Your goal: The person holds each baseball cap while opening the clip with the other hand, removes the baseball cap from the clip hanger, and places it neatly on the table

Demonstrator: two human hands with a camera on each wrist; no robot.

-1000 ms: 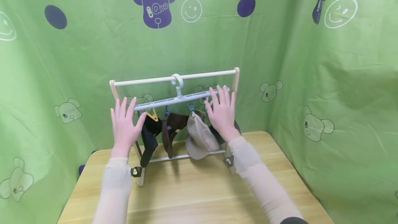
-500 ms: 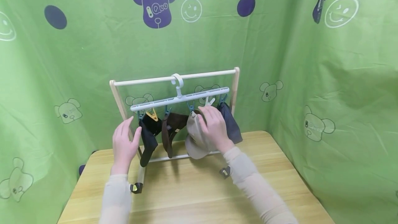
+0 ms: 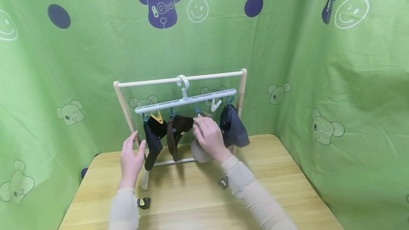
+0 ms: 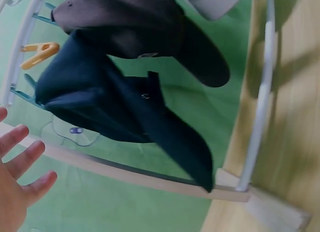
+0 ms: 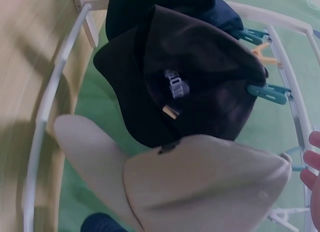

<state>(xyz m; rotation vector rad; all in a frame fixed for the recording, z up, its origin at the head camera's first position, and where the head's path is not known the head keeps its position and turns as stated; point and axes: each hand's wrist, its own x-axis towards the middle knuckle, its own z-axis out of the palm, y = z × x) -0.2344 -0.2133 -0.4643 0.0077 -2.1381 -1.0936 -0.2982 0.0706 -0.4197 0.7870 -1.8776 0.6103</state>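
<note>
Several caps hang by clothespins from a pale blue clip hanger (image 3: 169, 105). My right hand (image 3: 211, 136) is in front of the beige cap (image 3: 198, 152), partly covering it. In the right wrist view its fingertips (image 5: 309, 178) are near that cap's blue clip, curled round nothing. My left hand (image 3: 131, 160) is raised with fingers spread, left of the black-looking cap (image 3: 153, 148) and apart from it in the left wrist view. Between them hangs a dark brown cap (image 5: 200, 67). A navy cap (image 3: 235, 127) hangs at the far right.
The hanger hooks over the top bar (image 3: 140, 83) of a small wooden rack on the wood-grain table (image 3: 179, 201). A yellow clip (image 3: 157, 118) and a white clip (image 3: 216, 105) also hang from it. A green printed curtain (image 3: 217, 49) surrounds the table.
Both hands have come down from the hanger's ends. The right hand has moved left to the beige cap, uncovering the white clip and navy cap. The left hand has lowered beside the rack.
</note>
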